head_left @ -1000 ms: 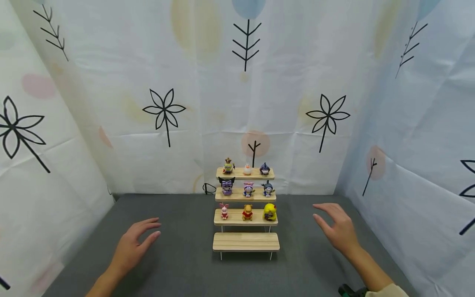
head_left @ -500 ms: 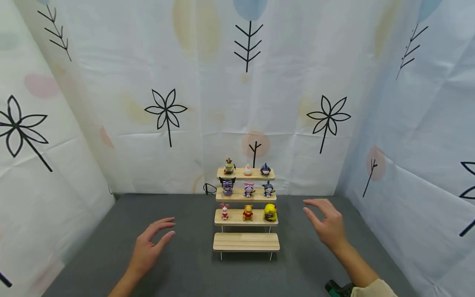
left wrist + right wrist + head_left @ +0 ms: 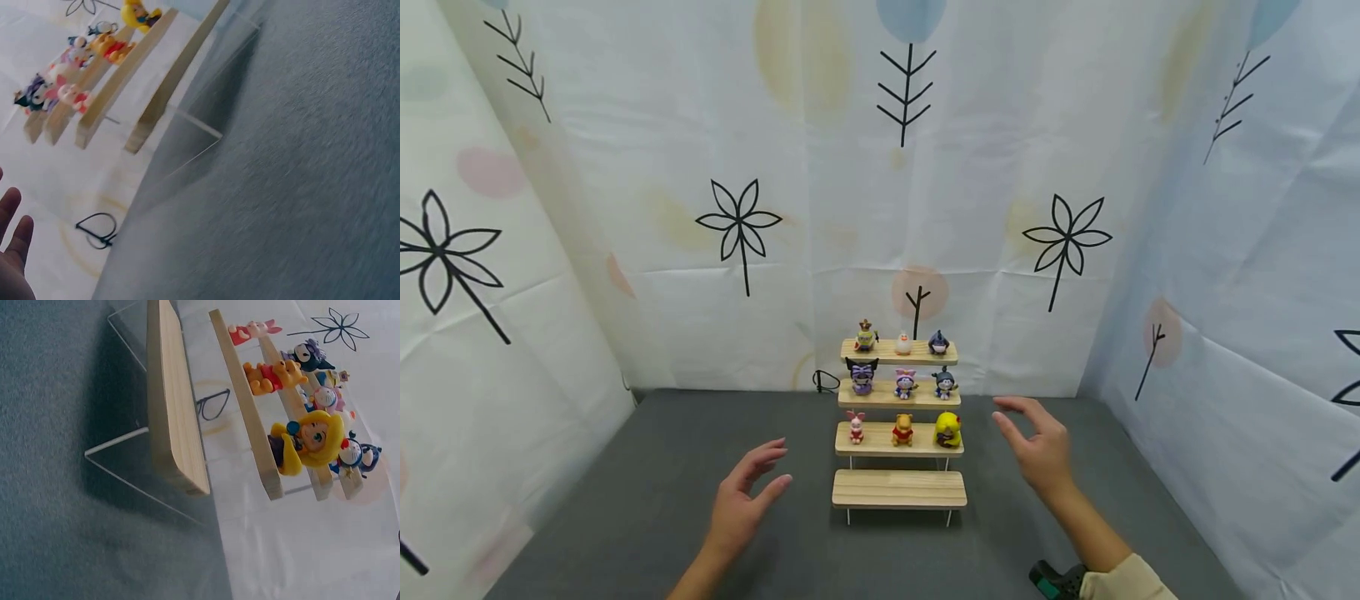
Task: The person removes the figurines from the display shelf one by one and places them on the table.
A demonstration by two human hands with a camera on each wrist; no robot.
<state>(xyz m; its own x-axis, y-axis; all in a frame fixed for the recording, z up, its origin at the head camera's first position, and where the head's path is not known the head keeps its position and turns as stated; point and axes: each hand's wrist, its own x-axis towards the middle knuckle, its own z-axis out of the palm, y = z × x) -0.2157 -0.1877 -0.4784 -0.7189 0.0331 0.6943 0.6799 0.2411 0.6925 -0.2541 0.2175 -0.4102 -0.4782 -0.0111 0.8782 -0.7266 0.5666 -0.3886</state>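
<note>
A stepped wooden display stand [image 3: 898, 490] rises in several tiers, its lowest board bare. On the tier above it sit a pink piglet figurine [image 3: 856, 427], a bear figurine in a red shirt [image 3: 902, 430] and a yellow-haired doll figurine [image 3: 315, 440]. Higher up are a purple figurine with black ears [image 3: 862, 377] and several other small figurines. My left hand [image 3: 741, 504] hovers left of the stand, fingers parted, holding nothing. To the right of the stand my right hand [image 3: 1036, 442] is likewise apart from it, fingers loosely bent around air.
Grey cloth [image 3: 625, 500] covers the table. Patterned white curtains [image 3: 820, 167] hang behind and at both sides. A thin black loop of cord [image 3: 826, 381] lies by the back curtain. A dark device [image 3: 1054, 580] is at my right wrist.
Both hands have moved inward toward the stand, the left one to the right and the right one to the left. The figurines and the stand stay as they were.
</note>
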